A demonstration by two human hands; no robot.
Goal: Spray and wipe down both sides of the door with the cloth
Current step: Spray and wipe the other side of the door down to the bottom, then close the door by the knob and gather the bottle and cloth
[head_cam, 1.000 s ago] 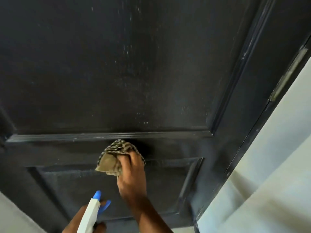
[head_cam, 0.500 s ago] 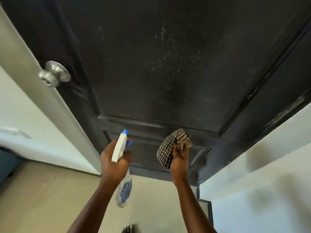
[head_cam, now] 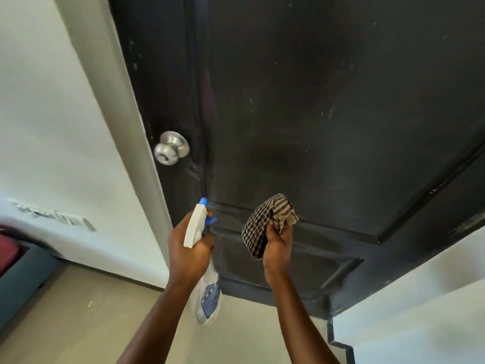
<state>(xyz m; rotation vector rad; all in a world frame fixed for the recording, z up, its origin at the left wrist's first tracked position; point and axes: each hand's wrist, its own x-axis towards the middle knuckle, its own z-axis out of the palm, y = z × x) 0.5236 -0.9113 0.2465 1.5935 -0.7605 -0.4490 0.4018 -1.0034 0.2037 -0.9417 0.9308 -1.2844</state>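
Holding both items ready before the door (head_cam: 328, 114), centre and right of frame | our left hand (head_cam: 187, 248) grips the spray bottle (head_cam: 195, 227) by its neck, nozzle toward the panel, for spraying | our right hand (head_cam: 278, 248) clutches the bunched cloth (head_cam: 259, 227), lower centre, seemingly off the surface, for wiping

Black panelled door (head_cam: 328, 114) fills the upper frame, faint pale specks across its panel. Round silver metal knob (head_cam: 171, 147) at its left edge. Left hand (head_cam: 187, 249) grips a white spray bottle with blue nozzle (head_cam: 200, 248). Right hand (head_cam: 278, 245) clutches a bunched brown-and-cream checked cloth (head_cam: 265, 224) before the door's lower rail.
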